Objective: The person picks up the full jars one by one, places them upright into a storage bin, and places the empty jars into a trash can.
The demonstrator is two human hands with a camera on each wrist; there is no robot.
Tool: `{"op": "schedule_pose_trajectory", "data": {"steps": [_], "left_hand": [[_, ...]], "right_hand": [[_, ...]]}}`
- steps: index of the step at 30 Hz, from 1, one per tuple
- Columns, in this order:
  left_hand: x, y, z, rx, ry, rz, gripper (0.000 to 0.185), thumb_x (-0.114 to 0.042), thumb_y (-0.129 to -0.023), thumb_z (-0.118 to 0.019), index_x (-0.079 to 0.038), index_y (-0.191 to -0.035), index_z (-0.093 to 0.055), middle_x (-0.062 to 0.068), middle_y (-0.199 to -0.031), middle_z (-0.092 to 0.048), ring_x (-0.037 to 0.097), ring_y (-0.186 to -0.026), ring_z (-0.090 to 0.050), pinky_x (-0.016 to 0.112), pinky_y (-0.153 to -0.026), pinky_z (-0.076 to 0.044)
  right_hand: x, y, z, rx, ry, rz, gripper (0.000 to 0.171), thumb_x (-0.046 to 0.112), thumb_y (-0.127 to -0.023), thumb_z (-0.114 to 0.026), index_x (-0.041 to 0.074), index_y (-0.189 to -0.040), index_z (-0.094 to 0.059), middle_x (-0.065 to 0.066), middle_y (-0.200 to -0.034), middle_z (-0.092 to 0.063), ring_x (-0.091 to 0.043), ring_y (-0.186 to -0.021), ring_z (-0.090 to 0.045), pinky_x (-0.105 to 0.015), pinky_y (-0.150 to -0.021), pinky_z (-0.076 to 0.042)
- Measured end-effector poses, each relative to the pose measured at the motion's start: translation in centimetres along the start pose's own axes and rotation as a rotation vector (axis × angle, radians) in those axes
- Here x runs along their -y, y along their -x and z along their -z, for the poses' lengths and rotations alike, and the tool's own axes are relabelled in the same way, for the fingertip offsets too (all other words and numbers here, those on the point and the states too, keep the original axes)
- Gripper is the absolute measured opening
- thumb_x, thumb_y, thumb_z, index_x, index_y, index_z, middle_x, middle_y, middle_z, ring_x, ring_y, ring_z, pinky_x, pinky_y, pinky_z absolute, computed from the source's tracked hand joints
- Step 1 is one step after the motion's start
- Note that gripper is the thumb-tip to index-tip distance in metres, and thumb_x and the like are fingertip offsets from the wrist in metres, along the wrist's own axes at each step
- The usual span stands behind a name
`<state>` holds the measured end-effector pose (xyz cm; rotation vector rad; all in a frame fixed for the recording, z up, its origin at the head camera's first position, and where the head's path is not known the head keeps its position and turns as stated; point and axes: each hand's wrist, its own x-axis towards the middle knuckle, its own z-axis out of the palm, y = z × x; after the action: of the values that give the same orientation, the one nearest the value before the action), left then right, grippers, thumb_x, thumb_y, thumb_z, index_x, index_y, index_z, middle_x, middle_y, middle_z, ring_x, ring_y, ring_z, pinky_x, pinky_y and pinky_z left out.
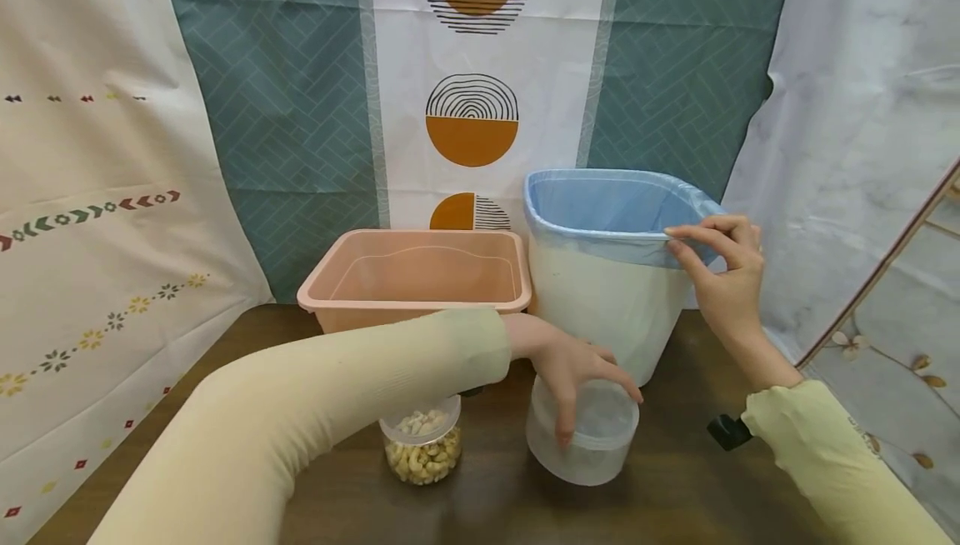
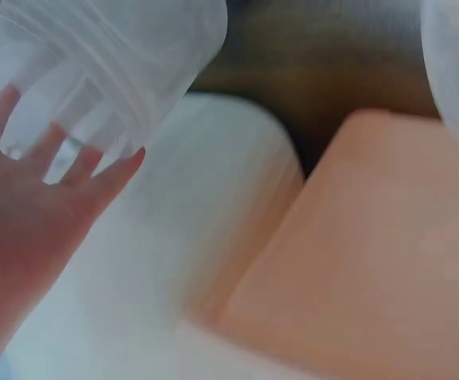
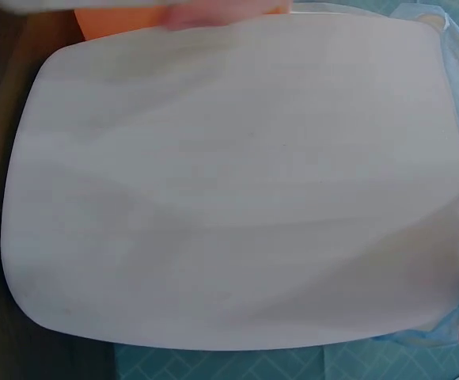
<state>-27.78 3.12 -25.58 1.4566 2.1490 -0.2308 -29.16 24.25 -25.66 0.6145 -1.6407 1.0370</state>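
Left hand [image 1: 573,374]: fingers curled over a clear empty plastic jar [image 1: 583,445] on the brown table [image 1: 675,495].
Right hand [image 1: 720,274]: apparently pinching the blue bag liner [image 1: 600,207] at the white bin's [image 1: 600,312] rim.

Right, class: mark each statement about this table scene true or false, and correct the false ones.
1. The left hand grips an empty clear jar. True.
2. The right hand rests flat on the table. False: it pinches the blue bag liner at the rim of the white bin.
3. The pink basin is full of nuts. False: it is empty; the nuts are in the small jar.
4. The white bin stands to the right of the pink basin. True.
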Motion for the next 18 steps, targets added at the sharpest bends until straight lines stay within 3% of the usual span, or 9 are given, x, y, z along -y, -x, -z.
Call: {"op": "schedule_pose_trajectory", "data": {"steps": [8,18], "left_hand": [[-0.5,4.0,3.9,-0.008,0.070,0.032,0.099,-0.034,-0.073,-0.086,-0.040,-0.153,-0.027,-0.001,-0.153,-0.024,0.012,-0.137,-0.023,0.030,-0.107,-0.036],[-1.3,7.2,7.1,-0.027,0.049,0.096,0.097,-0.038,-0.075,-0.083,-0.042,-0.153,-0.026,-0.004,-0.162,-0.018,0.012,-0.145,-0.020,0.035,-0.115,-0.032]], "right_hand": [[0.8,-0.2,-0.1,-0.012,-0.005,-0.002,0.014,-0.013,-0.081,-0.070,-0.008,-0.093,-0.074,0.025,-0.098,-0.051,0.003,-0.098,-0.040,-0.020,-0.093,-0.023],[0.5,0.1,-0.1,-0.004,-0.001,-0.010,0.014,-0.012,-0.081,-0.071,-0.008,-0.093,-0.074,0.024,-0.098,-0.051,0.002,-0.100,-0.040,-0.021,-0.093,-0.023]]}}
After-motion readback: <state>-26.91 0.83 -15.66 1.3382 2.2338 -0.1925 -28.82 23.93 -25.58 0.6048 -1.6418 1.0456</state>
